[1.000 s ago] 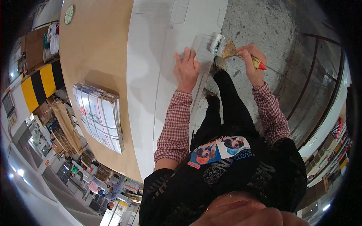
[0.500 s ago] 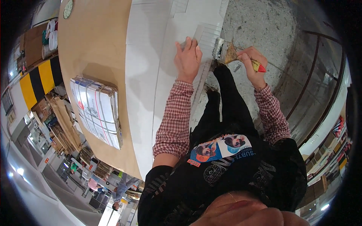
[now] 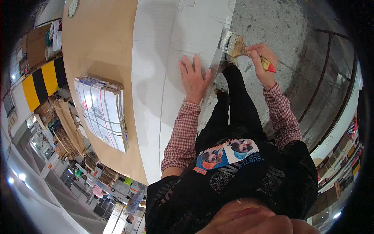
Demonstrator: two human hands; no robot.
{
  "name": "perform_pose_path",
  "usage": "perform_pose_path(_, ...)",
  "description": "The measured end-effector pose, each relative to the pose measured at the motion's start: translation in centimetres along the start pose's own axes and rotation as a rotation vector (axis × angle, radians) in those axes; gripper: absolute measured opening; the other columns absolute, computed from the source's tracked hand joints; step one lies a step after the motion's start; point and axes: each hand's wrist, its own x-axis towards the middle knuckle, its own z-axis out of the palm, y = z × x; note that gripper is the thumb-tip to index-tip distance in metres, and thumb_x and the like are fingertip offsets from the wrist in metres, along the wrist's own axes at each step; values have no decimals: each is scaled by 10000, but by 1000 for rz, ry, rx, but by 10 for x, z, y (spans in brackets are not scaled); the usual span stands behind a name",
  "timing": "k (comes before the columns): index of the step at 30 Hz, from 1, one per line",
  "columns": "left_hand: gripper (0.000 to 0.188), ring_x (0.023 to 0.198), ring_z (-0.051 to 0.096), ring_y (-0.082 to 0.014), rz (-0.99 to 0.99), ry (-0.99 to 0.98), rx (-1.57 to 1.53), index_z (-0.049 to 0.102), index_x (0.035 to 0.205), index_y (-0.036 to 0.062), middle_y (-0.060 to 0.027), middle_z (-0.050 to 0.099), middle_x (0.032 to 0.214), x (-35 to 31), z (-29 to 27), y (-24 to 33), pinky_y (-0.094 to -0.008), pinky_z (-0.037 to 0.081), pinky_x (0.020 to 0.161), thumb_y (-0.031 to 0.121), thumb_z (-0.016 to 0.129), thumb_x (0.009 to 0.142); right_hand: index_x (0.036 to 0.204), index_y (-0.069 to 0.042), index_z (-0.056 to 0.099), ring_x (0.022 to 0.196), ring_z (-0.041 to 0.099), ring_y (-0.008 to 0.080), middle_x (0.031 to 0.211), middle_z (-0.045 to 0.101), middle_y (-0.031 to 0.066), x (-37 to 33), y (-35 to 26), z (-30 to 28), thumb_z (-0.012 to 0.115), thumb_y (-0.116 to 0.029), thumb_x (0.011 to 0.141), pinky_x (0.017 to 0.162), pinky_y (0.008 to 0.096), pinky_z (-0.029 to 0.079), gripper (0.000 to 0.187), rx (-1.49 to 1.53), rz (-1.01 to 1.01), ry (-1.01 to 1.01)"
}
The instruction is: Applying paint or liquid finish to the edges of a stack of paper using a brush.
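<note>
My left hand (image 3: 194, 82) lies flat near the right edge of a large white cardboard sheet (image 3: 150, 74), its fingers spread and pointing away from me. My right hand (image 3: 265, 64) is closed round the handle of a wide, flat paintbrush (image 3: 238, 47). The handle is yellowish with a red end. The brush points left, its pale, coated bristles at the sheet's right edge. Whether the bristles press on the sheet or sit just past its edge, I cannot tell.
The sheet lies on a tan tabletop (image 3: 101, 46), which also carries a tied bundle of printed flat sheets (image 3: 101, 113) at the left. Speckled floor (image 3: 269, 23) shows on the right, beside a dark metal frame (image 3: 327, 58). Another person (image 3: 134, 202) is far off at the lower left.
My left hand has slid nearer to me along the sheet and its fingers have spread wider. The brush in my right hand has moved slightly farther away along the edge.
</note>
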Motion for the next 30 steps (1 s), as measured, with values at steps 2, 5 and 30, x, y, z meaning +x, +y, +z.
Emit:
perform_pose_path(2, 593, 1182, 379, -530, 34, -11, -1, 417, 1336, 65, -322, 359, 1333, 4, -5, -5, -494, 383, 959, 378, 563, 854, 768, 48, 607, 704, 581, 165, 806, 644, 109, -1, 2, 5, 557, -1, 844, 630, 279, 459, 104, -29, -39, 11)
perform_pose_path(5, 473, 1095, 460, -525, 52, 0, -44, 505, 1266, 83, -312, 442, 1264, 10, -8, -10, -477, 459, 861, 338, 539, 868, 765, 47, 605, 708, 581, 171, 805, 641, 111, -16, 3, 8, 555, 2, 840, 638, 273, 455, 100, -19, 3, -45)
perform_pose_path(30, 557, 1175, 390, -503, 1, 0, -28, 445, 1314, 73, -295, 388, 1318, -53, -8, -22, -484, 387, 941, 392, 538, 866, 746, 49, 591, 715, 581, 180, 806, 636, 122, -55, -7, 28, 554, -6, 844, 640, 275, 457, 119, -2, -2, 47)
